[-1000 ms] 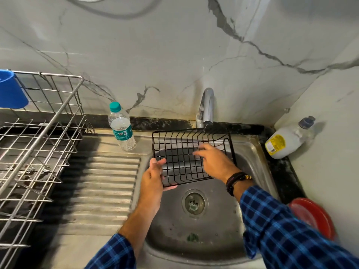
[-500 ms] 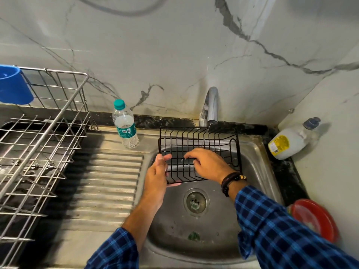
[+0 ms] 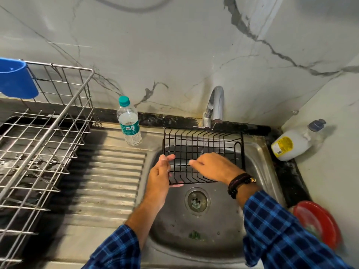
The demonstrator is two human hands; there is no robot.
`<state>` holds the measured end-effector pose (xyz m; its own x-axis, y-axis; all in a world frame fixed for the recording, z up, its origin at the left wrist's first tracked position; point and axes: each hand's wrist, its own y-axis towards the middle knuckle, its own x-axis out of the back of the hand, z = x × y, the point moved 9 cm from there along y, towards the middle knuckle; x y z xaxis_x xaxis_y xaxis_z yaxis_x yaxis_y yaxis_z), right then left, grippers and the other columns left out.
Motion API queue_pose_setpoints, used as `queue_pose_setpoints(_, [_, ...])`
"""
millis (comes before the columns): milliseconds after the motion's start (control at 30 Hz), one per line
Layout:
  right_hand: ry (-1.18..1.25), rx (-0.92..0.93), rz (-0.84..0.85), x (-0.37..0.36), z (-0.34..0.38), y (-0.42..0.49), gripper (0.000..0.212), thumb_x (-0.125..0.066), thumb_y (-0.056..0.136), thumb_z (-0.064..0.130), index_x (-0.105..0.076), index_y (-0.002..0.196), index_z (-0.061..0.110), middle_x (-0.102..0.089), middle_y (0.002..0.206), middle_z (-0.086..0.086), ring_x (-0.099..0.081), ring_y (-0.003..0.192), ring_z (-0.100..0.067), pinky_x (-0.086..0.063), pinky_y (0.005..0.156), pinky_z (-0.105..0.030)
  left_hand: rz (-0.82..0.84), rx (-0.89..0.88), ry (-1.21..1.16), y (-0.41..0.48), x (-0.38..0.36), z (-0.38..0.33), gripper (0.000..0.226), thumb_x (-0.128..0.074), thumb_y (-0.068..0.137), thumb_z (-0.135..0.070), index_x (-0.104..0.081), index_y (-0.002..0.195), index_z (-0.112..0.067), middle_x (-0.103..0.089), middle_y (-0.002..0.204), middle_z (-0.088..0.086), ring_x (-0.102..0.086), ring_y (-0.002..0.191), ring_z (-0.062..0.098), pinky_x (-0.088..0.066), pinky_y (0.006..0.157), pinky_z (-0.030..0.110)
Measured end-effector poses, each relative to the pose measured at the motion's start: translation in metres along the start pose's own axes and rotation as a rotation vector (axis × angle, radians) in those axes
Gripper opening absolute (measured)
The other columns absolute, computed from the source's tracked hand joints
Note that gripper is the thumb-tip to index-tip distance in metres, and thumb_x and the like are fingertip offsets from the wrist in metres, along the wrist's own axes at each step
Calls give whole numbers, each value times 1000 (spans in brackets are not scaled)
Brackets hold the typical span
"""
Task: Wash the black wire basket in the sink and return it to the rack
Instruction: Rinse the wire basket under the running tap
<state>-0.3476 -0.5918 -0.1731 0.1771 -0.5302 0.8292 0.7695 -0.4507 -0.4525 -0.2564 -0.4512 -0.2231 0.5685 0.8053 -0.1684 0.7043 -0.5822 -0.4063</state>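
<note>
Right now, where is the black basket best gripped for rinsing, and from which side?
Probably its left rim, from the left, as the left hand does: the basket is tilted up over the sink under the tap, so a side grip leaves the open grid free for the right hand to rub.

- It was a home kitchen: a steel sink [image 3: 258, 152] with ribbed drainboard [image 3: 108, 177] and tap [image 3: 215, 105].
- A wire dish rack [image 3: 48, 136] stood beside marble-patterned walls [image 3: 174, 55].
</note>
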Motion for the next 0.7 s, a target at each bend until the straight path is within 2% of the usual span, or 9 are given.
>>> queue_pose_setpoints(33, [0, 1, -17, 2, -2, 3, 48, -41, 101, 53, -64, 74, 21, -66, 76, 2, -62, 73, -14, -54, 80, -39, 10, 0, -3, -2, -2, 0, 51, -33, 100, -62, -70, 116, -32, -65, 85, 14, -70, 95, 36, -60, 77, 60])
queue_pose_setpoints(100, [127, -9, 23, -3, -7, 12, 33, -50, 99, 44, -71, 83, 24, -73, 80, 5, -69, 78, -14, -57, 79, -38, 30, 3, -15, -1, -7, -1, 52, -32, 100, -63, -72, 114, -32, -58, 78, 7, -68, 91, 37, -59, 78, 61])
queue_pose_setpoints(200, [325, -59, 94, -9, -6, 20, 18, -50, 100, 34, -67, 98, 29, -76, 84, 5, -74, 80, -12, -59, 69, -33, 69, 19, -40, 1, -15, -5, 51, -30, 105, -52, -70, 113, -22, -51, 62, -12, -59, 63, 5, -61, 71, 56])
queue_pose_setpoints(267, [209, -33, 84, -4, 1, 23, 16, -50, 101, 33, -65, 97, 27, -74, 83, 5, -73, 80, -10, -59, 74, -34, 98, 23, -40, 1, -20, -6, 50, -31, 105, -50, -69, 110, -18, -44, 61, -10, -51, 55, 1, -62, 68, 54])
queue_pose_setpoints(333, [62, 21, -71, 11, 10, 26, 13, -54, 101, 31, -66, 103, 27, -71, 95, 8, -69, 93, -12, -55, 81, -34, 126, 39, -33, 0, -26, -3, 51, -33, 104, -52, -72, 100, -20, -38, 68, -4, -47, 53, 1, -62, 64, 49])
queue_pose_setpoints(433, [93, -21, -378, 38, 5, 21, 26, -53, 101, 22, -62, 125, 28, -64, 126, 4, -61, 113, -17, -53, 94, -37, 182, 59, -45, -5, -39, 3, 61, -31, 104, -53, -68, 60, -31, -43, 88, 8, -48, 59, 4, -60, 60, 43])
queue_pose_setpoints(500, [21, -78, -450, 48, -8, 14, 40, -52, 99, 10, -57, 135, 27, -59, 136, 2, -57, 123, -19, -51, 99, -36, 213, 56, -50, -6, -53, 3, 65, -30, 103, -53, -60, 51, -29, -48, 99, 10, -47, 68, 10, -60, 60, 43])
queue_pose_setpoints(567, [-134, -46, -438, 53, -13, 9, 56, -54, 94, -1, -50, 143, 24, -50, 149, -1, -46, 136, -22, -44, 110, -37, 223, 60, -59, -3, -66, 1, 61, -31, 104, -52, -58, 55, -27, -49, 99, 11, -47, 69, 10, -60, 61, 43])
queue_pose_setpoints(700, [-322, 63, -227, 40, -15, 3, 84, -39, 89, -18, -21, 159, 24, -7, 168, -1, -8, 155, -25, -24, 123, -44, 224, 90, -105, 6, -88, -3, 60, -32, 104, -54, -64, 61, -25, -43, 95, 9, -47, 72, 13, -59, 60, 42])
